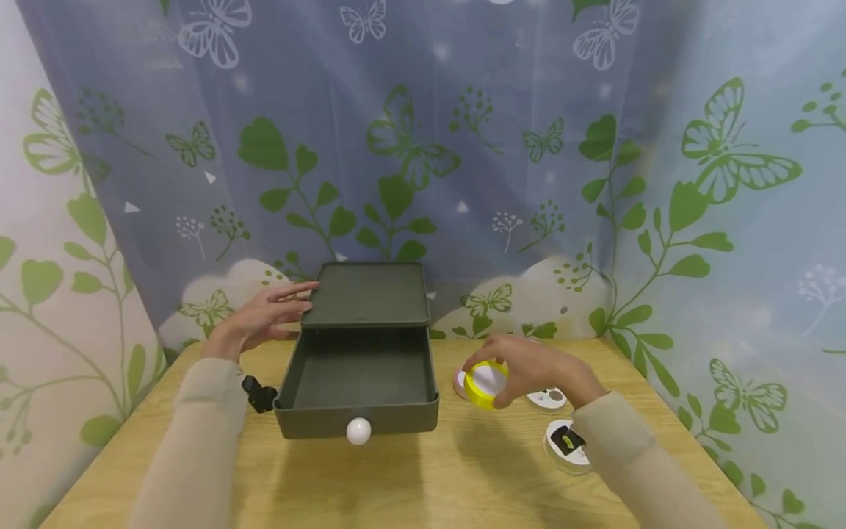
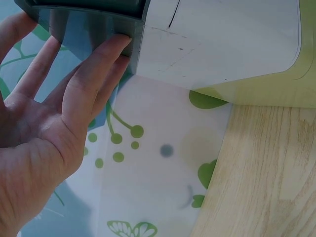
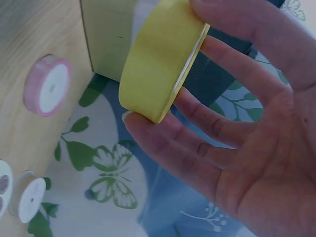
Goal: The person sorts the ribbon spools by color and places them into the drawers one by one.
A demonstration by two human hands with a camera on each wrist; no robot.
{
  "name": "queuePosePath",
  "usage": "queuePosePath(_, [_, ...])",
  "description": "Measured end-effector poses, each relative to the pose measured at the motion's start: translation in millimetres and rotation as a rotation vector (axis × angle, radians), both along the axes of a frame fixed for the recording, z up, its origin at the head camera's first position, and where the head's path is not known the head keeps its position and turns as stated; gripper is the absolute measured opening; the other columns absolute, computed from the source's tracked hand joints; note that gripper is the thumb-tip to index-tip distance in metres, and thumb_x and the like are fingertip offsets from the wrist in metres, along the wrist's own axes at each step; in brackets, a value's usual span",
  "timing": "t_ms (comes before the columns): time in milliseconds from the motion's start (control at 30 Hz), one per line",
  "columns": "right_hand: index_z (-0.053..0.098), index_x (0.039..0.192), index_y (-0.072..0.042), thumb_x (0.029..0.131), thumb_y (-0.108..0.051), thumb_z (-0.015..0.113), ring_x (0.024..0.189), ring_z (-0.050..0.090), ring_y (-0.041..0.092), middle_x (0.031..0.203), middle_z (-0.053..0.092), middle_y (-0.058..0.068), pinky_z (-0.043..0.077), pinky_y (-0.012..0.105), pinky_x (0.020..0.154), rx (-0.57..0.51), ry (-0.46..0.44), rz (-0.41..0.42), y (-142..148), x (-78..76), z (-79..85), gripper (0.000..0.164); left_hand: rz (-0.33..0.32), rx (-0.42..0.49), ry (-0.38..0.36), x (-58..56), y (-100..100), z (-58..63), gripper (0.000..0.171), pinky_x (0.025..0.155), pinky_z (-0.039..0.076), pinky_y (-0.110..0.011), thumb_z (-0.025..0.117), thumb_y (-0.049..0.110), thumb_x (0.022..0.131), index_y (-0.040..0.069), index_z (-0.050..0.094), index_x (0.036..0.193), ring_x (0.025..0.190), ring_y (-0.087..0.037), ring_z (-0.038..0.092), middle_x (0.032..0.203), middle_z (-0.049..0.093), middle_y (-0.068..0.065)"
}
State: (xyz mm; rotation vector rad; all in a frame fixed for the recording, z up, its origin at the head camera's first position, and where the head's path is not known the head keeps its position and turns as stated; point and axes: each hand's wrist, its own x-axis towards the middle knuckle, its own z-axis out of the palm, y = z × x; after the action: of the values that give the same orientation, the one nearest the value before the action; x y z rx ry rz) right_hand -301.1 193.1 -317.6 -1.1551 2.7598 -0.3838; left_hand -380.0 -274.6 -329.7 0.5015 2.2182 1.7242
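Observation:
In the head view, a dark grey-green box point(image 1: 371, 294) stands on the table, its drawer point(image 1: 360, 375) pulled out toward me. No contents show in the drawer, and a round white knob point(image 1: 358, 431) sits on its front. Against the left side of the box rest the fingertips of my left hand point(image 1: 267, 317), the fingers nearly straight. To the right of the drawer, my right hand point(image 1: 535, 367) pinches a roll of yellow ribbon point(image 3: 158, 59) by its rim, thumb on one side and fingers on the other. The roll is raised above the tabletop and tilted.
Beyond the yellow roll lies a pink-edged ribbon roll point(image 3: 34, 86). White round spools point(image 1: 547, 400) and a clear round case point(image 1: 562, 461) with a black piece are near my right forearm. A small black object point(image 1: 259, 394) lies left of the drawer. Patterned curtains point(image 1: 423, 147) surround the wooden table point(image 1: 456, 485).

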Motion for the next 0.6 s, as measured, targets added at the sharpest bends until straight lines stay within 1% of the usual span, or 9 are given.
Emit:
queuePosePath(133, [0.073, 0.127, -0.018, 0.072, -0.012, 0.088, 0.101, 0.060, 0.025, 0.119, 0.067, 0.006, 0.051, 0.035, 0.083, 0.004, 0.014, 0.010, -4, -2.2, 11.3, 0.057, 0.005, -0.007, 0.001, 0.3, 1, 1.8, 0.068, 0.094, 0.054, -0.034, 0.055, 0.027, 0.108, 0.015, 0.022, 0.166, 0.159, -0.048, 0.009, 0.175, 0.000, -0.014])
queuePosePath(233, [0.073, 0.127, -0.016, 0.071, -0.010, 0.088, 0.100, 0.060, 0.025, 0.112, 0.066, 0.007, 0.052, 0.034, 0.083, 0.008, 0.028, 0.021, -7, -3.4, 19.1, 0.058, 0.004, -0.008, 0.000, 1.0, 1, 1.8, 0.068, 0.093, 0.055, -0.033, 0.055, 0.026, 0.108, 0.015, 0.022, 0.166, 0.159, -0.048, 0.009, 0.175, -0.001, -0.015])
queuePosePath(400, [0.073, 0.128, -0.018, 0.072, -0.010, 0.087, 0.101, 0.057, 0.023, 0.107, 0.063, 0.007, 0.051, 0.032, 0.084, 0.024, 0.031, 0.027, -11, -4.4, 30.2, 0.059, 0.003, 0.003, -0.006, 0.8, 1, 0.9, 0.069, 0.092, 0.055, -0.033, 0.056, 0.026, 0.108, 0.015, 0.022, 0.166, 0.159, -0.046, 0.011, 0.175, 0.000, -0.015])
queuePosePath(600, [0.073, 0.129, -0.017, 0.072, -0.011, 0.088, 0.095, 0.056, 0.021, 0.107, 0.063, 0.007, 0.048, 0.029, 0.080, 0.051, 0.050, 0.043, -17, -4.4, 45.1, 0.059, 0.003, -0.004, 0.001, -1.3, 0, -1.1, 0.068, 0.095, 0.054, -0.035, 0.056, 0.027, 0.108, 0.016, 0.022, 0.166, 0.159, -0.046, 0.012, 0.175, 0.001, -0.014])
